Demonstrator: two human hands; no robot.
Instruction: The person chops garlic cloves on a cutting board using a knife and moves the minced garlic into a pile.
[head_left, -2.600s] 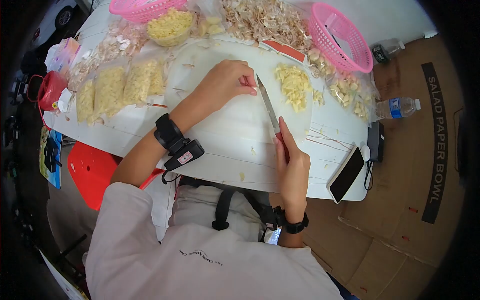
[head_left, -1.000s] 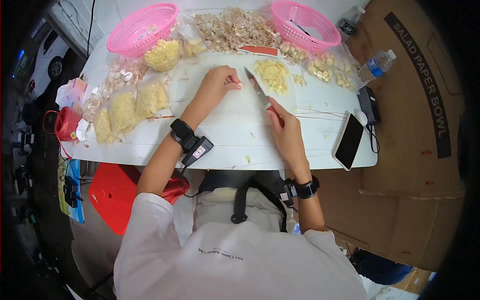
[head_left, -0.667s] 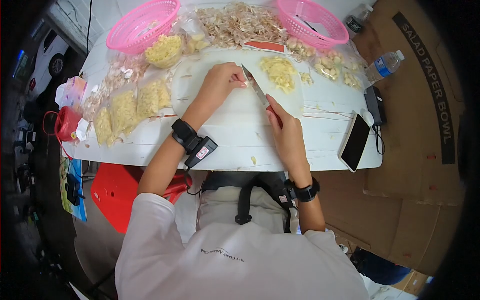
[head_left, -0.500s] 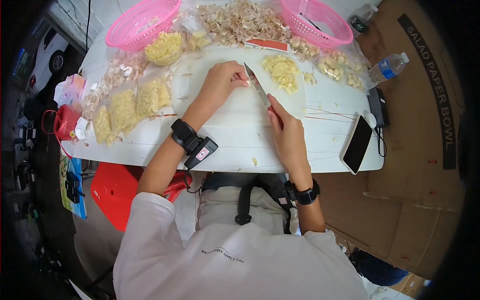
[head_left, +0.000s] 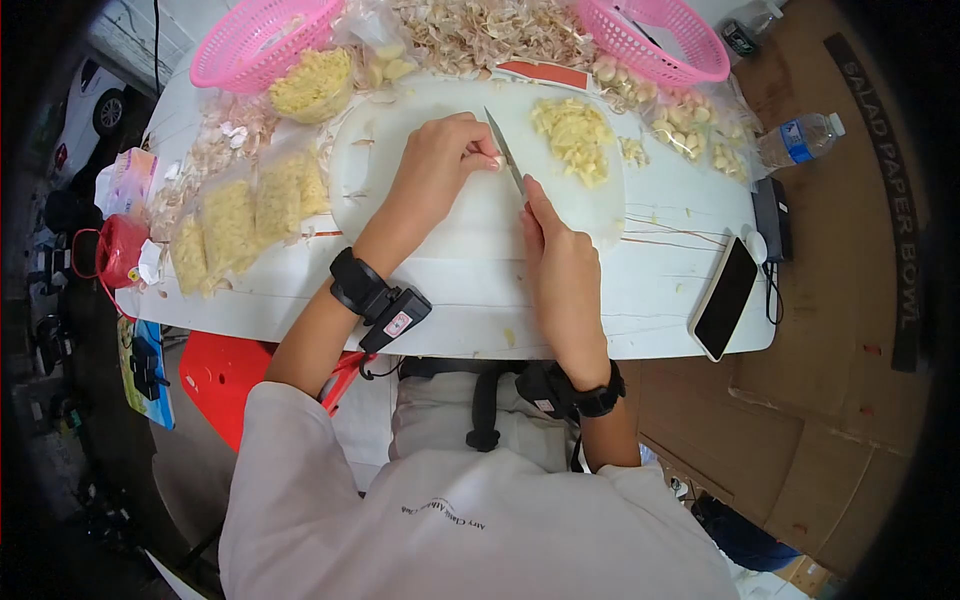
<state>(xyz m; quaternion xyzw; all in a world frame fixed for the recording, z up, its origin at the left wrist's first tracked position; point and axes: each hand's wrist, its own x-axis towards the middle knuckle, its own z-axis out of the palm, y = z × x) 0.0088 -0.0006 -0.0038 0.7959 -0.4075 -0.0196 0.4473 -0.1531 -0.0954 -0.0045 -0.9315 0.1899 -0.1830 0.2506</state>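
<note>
My left hand (head_left: 440,165) is over the round white cutting board (head_left: 455,225), thumb and fingers pinched on a small pale garlic clove (head_left: 501,162) that is mostly covered by the fingertips. From the right, my right hand (head_left: 558,260) grips the handle of a knife (head_left: 506,148). The blade points away from me and passes right beside the clove and the left fingertips. On the board's right side lies a heap of cut garlic (head_left: 575,140).
Filled bags of chopped garlic (head_left: 228,225) lie at the left. Behind the board are garlic skins (head_left: 490,38), pink baskets (head_left: 262,45) and a red-and-white packet (head_left: 545,75). At the right are bagged peeled cloves (head_left: 682,130), a water bottle (head_left: 800,140) and a phone (head_left: 725,300).
The knife has turned slightly and its blade is closer to the left fingertips. My right wrist has swung a little inward. The left hand keeps its pinch, and the whole view has shifted slightly.
</note>
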